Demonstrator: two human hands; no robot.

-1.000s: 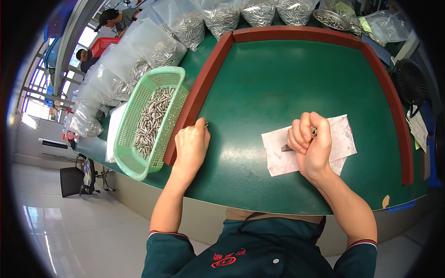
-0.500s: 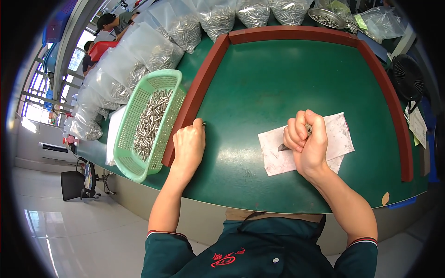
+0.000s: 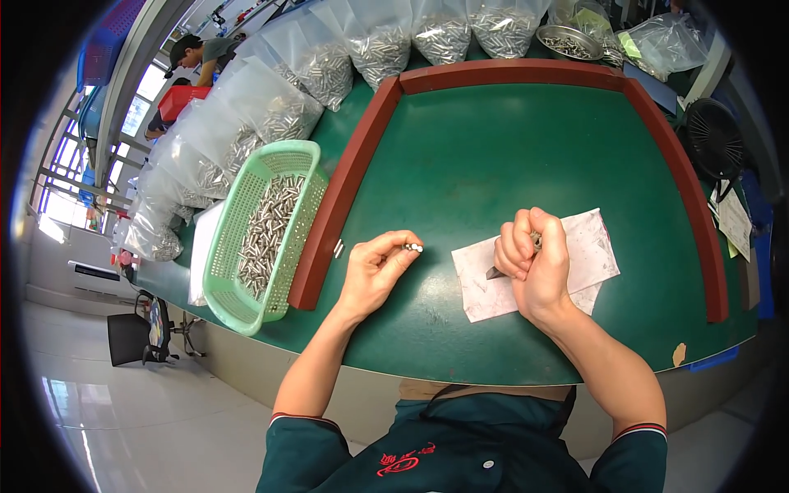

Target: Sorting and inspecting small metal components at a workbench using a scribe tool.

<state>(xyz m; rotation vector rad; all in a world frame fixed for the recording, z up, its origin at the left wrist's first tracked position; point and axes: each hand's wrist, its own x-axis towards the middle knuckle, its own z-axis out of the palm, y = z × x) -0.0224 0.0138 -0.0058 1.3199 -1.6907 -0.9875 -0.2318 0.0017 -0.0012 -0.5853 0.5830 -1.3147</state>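
My left hand (image 3: 376,275) is closed in a pinch over the green tabletop, left of the cloth. Small shiny metal pins (image 3: 413,247) stick out from its thumb and fingertips. My right hand (image 3: 536,263) is curled into a fist above a stained whitish cloth (image 3: 588,246). A dark pointed tip (image 3: 493,273) juts from the left side of that fist, and a bit of metal (image 3: 537,241) shows at its top; the rest is hidden by the fingers. Beside the red rail (image 3: 349,189) lies another small metal piece (image 3: 339,248). Left of the rail, a light green basket (image 3: 215,271) holds many metal pins (image 3: 267,238).
Clear bags of metal parts (image 3: 378,49) line the table's far and left sides. A round metal dish (image 3: 569,43) stands at the back right, and a black fan (image 3: 713,140) beyond the right rail. Two people (image 3: 201,57) are at the far left.
My left hand has moved right from beside the red rail, and pins now show at its fingertips. The small metal piece by the rail has come into sight. My right fist stays over the cloth.
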